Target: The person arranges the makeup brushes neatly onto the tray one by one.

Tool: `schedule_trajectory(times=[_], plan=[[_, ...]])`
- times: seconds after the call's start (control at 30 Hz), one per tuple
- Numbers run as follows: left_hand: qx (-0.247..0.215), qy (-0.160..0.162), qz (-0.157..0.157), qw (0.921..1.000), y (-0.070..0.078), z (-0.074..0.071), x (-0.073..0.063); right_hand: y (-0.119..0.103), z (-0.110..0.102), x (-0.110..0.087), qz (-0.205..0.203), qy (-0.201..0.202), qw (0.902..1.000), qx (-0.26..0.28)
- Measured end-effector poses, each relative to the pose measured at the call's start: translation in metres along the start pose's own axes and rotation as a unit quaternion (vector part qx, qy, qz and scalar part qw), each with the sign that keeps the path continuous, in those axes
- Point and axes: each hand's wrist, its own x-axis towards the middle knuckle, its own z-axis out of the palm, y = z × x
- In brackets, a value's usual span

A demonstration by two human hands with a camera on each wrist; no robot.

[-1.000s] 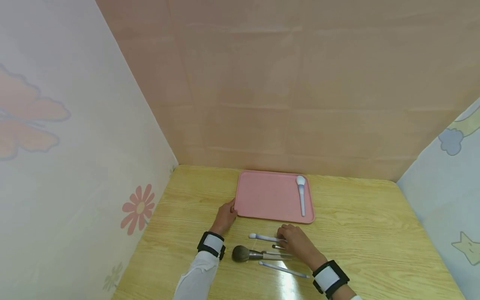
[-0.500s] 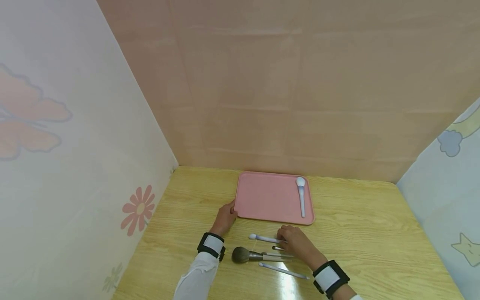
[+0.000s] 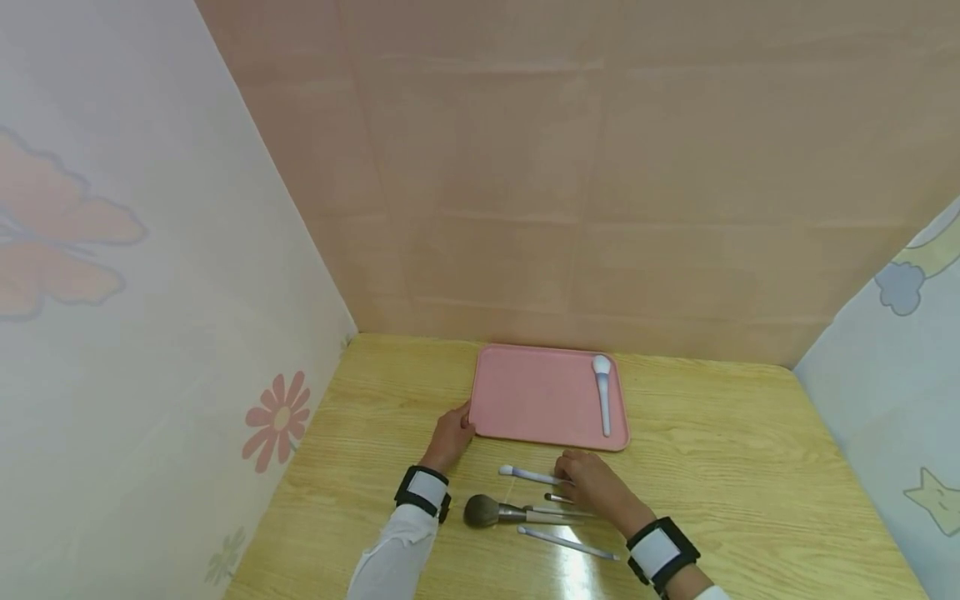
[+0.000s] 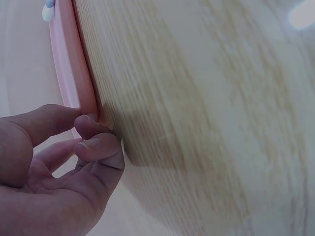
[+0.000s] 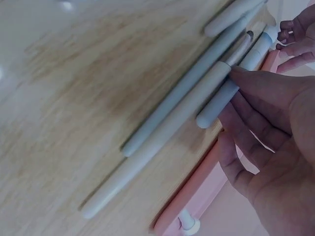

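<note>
Our right grip pinches blue-banded brush between thumb and fingers; whether brush touches desk, we cannot tell. We judge step in hand: picking it up. Next move likely calls for lift clear of dark-tipped brush, large brush and slim brush, all on our side of grip. Ahead of grip: tray, raised rim to clear. Left grip pinches tray's near-left corner; thick pale brush by tray's right edge, broad room left of it.
</note>
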Motion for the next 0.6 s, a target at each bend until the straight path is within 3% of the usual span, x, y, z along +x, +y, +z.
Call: schedule_trajectory(times=[0.37, 0.6], plan=[[0.003, 0.002, -0.004, 1.0000, 0.001, 0.000, -0.002, -0.002, -0.014, 0.000, 0.017, -0.021, 0.9995, 0.017], [0.000, -0.001, 0.000, 1.0000, -0.003, 0.001, 0.000, -0.003, -0.021, -0.002, 0.011, -0.010, 0.9997, 0.020]])
